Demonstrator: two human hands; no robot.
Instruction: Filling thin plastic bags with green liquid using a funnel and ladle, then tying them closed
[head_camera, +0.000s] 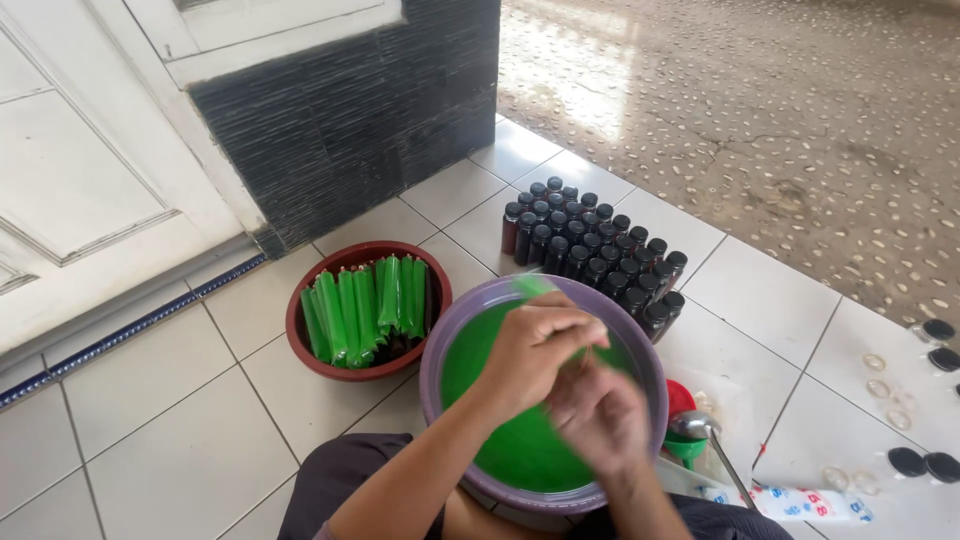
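Observation:
A purple basin (440, 345) holds bright green liquid (500, 450). Over it, my left hand (535, 345) pinches a thin green-filled plastic tube (535, 287) whose top sticks up past my fingers. My right hand (600, 415) is blurred, closed against the left hand around the lower part of the same tube. A red-brown bowl (300, 335) to the left holds several filled green tubes (365, 305) standing upright.
Several dark bottles with black caps (590, 250) stand in rows behind the basin. A metal ladle (695, 428) and a green funnel (685, 450) lie at the right. Loose black caps (925, 462) sit far right. A white door and dark wall are behind.

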